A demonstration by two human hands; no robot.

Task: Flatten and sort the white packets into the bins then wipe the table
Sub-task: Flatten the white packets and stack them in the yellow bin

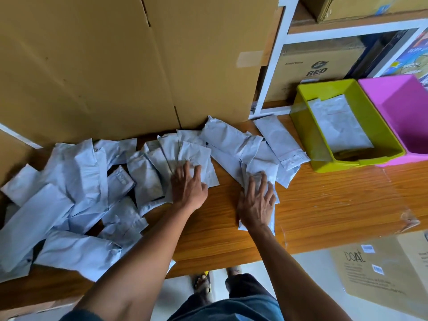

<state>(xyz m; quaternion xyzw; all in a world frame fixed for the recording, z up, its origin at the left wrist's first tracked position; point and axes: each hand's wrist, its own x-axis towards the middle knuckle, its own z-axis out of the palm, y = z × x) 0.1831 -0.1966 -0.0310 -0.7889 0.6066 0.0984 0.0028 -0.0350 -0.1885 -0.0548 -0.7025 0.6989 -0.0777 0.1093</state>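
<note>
Wooden table (324,205): big cardboard box (115,66) backs packets (69,181).

Crinkled plastic packets (76,181), wood-grain table (324,205)

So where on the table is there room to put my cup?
Bare wood lies between the right hand and the green bin, running to the table front edge. A smaller bare patch sits between both hands. Left of the left hand, the white packets crowd everything.
</note>
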